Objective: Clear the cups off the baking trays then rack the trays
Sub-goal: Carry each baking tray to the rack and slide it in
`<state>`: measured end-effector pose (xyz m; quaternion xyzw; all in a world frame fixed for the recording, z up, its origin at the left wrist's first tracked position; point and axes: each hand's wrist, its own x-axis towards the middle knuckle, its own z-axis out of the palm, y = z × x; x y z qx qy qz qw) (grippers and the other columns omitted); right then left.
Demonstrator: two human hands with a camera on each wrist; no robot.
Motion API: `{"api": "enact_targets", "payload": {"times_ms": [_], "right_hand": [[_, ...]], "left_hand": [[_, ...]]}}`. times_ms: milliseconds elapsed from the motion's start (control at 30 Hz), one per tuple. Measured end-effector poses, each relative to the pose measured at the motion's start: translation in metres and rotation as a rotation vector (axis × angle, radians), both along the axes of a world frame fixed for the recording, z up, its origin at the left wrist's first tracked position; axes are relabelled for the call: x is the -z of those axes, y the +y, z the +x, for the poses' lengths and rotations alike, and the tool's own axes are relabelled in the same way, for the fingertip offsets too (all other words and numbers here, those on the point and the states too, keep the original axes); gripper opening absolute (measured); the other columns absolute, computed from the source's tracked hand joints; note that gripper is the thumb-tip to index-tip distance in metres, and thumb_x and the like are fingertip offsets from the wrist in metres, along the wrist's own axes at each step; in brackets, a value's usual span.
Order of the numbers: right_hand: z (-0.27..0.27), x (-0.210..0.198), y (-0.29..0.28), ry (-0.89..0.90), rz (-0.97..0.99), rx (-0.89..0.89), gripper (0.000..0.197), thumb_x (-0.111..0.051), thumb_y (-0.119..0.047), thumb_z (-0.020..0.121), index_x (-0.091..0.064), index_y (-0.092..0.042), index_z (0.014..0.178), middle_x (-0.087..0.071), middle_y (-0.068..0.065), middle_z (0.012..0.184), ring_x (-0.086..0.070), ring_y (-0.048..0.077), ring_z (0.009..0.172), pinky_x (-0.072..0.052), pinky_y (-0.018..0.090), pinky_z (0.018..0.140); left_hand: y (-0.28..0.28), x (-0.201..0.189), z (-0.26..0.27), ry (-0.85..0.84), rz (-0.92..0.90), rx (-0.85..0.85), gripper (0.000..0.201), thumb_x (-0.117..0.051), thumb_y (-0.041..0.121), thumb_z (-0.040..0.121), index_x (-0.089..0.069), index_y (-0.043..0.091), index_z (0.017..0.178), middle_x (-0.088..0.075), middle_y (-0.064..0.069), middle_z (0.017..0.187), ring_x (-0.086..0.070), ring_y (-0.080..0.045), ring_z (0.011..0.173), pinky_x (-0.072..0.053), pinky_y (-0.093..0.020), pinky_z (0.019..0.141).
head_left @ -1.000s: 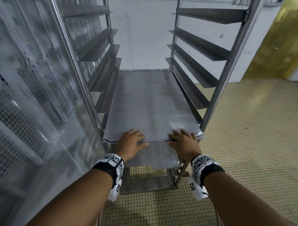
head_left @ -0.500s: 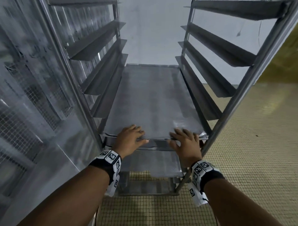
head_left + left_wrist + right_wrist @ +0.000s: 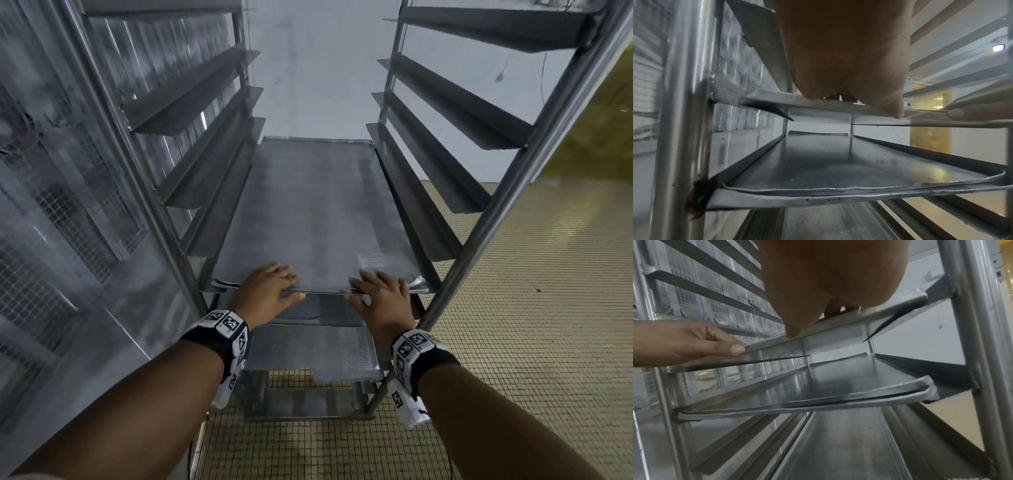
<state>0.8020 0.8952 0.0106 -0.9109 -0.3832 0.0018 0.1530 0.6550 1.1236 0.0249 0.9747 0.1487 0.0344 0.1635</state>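
Note:
A flat metal baking tray [image 3: 315, 212] lies on a pair of rails in the steel rack [image 3: 496, 205], its front rim about level with the front posts. My left hand [image 3: 270, 284] rests on the rim's left part and my right hand [image 3: 380, 291] on its right part. On both, the fingers lie flat on top and the thumb presses the front edge. The wrist views show the left hand [image 3: 838, 48], the right hand [image 3: 828, 272] and the rim [image 3: 818, 105] from below. No cups are in view.
One level down sits a second tray [image 3: 838, 162] with a bent front lip [image 3: 828, 402]. Under that is a perforated tray [image 3: 308, 349]. Empty angled rails [image 3: 445, 113] line both sides above. A mesh-panelled metal wall [image 3: 68, 222] stands close on the left; tiled floor [image 3: 531, 325] lies to the right.
The tray has slid deeper into the rack, from overhanging the front posts to about level with them. Both hands moved forward with its front edge.

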Motion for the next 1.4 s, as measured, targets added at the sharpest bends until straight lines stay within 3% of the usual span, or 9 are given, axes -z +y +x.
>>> {"api": "enact_targets", "payload": {"times_ms": [100, 233, 333, 433, 567, 700, 867, 1067, 1400], "right_hand": [[-0.01, -0.01, -0.004, 0.01, -0.065, 0.006, 0.053, -0.036, -0.06, 0.1, -0.041, -0.039, 0.149, -0.029, -0.009, 0.163, -0.018, 0.024, 0.153, -0.005, 0.052, 0.123], [-0.048, -0.006, -0.036, 0.066, -0.004, 0.055, 0.062, -0.039, -0.06, 0.097, -0.042, -0.028, 0.151, -0.028, -0.001, 0.164, -0.016, 0.025, 0.154, -0.019, 0.05, 0.123], [-0.081, 0.0, -0.082, 0.123, -0.018, 0.112, 0.064, -0.034, -0.065, 0.09, -0.059, -0.028, 0.136, -0.048, -0.001, 0.152, -0.04, 0.026, 0.143, -0.04, 0.044, 0.113], [-0.114, 0.002, -0.136, 0.18, -0.014, 0.246, 0.043, -0.043, -0.055, 0.097, -0.066, -0.031, 0.124, -0.064, -0.007, 0.128, -0.058, 0.021, 0.117, -0.052, 0.038, 0.091], [-0.151, 0.003, -0.212, 0.231, -0.02, 0.468, 0.037, -0.045, -0.056, 0.099, -0.069, -0.028, 0.106, -0.071, -0.008, 0.093, -0.065, 0.013, 0.084, -0.056, 0.034, 0.074], [-0.19, 0.003, -0.301, 0.247, -0.059, 0.666, 0.036, -0.047, -0.057, 0.099, -0.065, -0.026, 0.092, -0.063, -0.009, 0.079, -0.057, 0.012, 0.071, -0.042, 0.027, 0.058], [-0.261, 0.011, -0.423, 0.285, -0.028, 0.948, 0.035, -0.049, -0.058, 0.094, -0.053, -0.032, 0.072, -0.06, -0.008, 0.073, -0.06, 0.022, 0.074, -0.049, 0.033, 0.064], [-0.369, 0.026, -0.555, 0.301, 0.021, 1.185, 0.029, -0.054, -0.058, 0.093, -0.066, -0.031, 0.093, -0.07, -0.008, 0.091, -0.065, 0.018, 0.084, -0.054, 0.033, 0.072], [-0.47, 0.082, -0.677, 0.363, 0.075, 1.221, 0.04, -0.056, -0.05, 0.095, -0.063, -0.029, 0.128, -0.06, -0.003, 0.128, -0.054, 0.018, 0.119, -0.049, 0.033, 0.097]], "left_hand": [[-0.005, -0.007, 0.0, 0.138, 0.178, 0.031, 0.08, -0.029, 0.073, 0.089, -0.039, 0.027, 0.154, -0.026, 0.003, 0.165, -0.021, -0.023, 0.152, -0.022, -0.045, 0.121], [-0.026, 0.004, -0.013, 0.107, 0.284, 0.035, 0.082, -0.051, 0.067, 0.09, -0.032, 0.018, 0.154, -0.027, -0.006, 0.164, -0.025, -0.03, 0.15, -0.02, -0.054, 0.12], [-0.051, 0.023, -0.019, 0.015, 0.273, 0.026, 0.087, -0.057, 0.063, 0.088, -0.031, 0.014, 0.156, -0.029, -0.014, 0.162, -0.023, -0.037, 0.15, -0.016, -0.06, 0.12], [-0.09, 0.031, -0.018, 0.007, 0.177, 0.07, 0.085, -0.057, 0.06, 0.091, -0.025, 0.019, 0.159, -0.018, -0.017, 0.166, -0.008, -0.043, 0.152, -0.012, -0.054, 0.122], [-0.171, 0.028, -0.014, 0.079, -0.049, 0.292, 0.068, -0.059, 0.058, 0.091, -0.046, 0.023, 0.148, -0.06, -0.007, 0.14, -0.056, -0.028, 0.127, -0.049, -0.044, 0.102], [-0.27, 0.025, -0.016, 0.181, -0.263, 0.526, 0.053, -0.063, 0.054, 0.091, -0.055, 0.034, 0.139, -0.066, 0.006, 0.12, -0.064, -0.015, 0.109, -0.055, -0.037, 0.092], [-0.392, 0.029, -0.036, 0.235, -0.283, 0.767, 0.058, -0.061, 0.055, 0.092, -0.05, 0.034, 0.145, -0.064, 0.006, 0.126, -0.063, -0.011, 0.11, -0.054, -0.036, 0.095], [-0.525, 0.051, -0.084, 0.345, -0.242, 0.905, 0.057, -0.06, 0.055, 0.091, -0.052, 0.034, 0.143, -0.062, 0.006, 0.123, -0.062, -0.011, 0.105, -0.053, -0.034, 0.094], [-0.664, 0.088, -0.145, 0.396, -0.054, 0.963, 0.071, -0.057, 0.051, 0.095, -0.031, 0.026, 0.157, -0.029, 0.002, 0.163, -0.033, -0.021, 0.146, -0.031, -0.039, 0.119]]}}
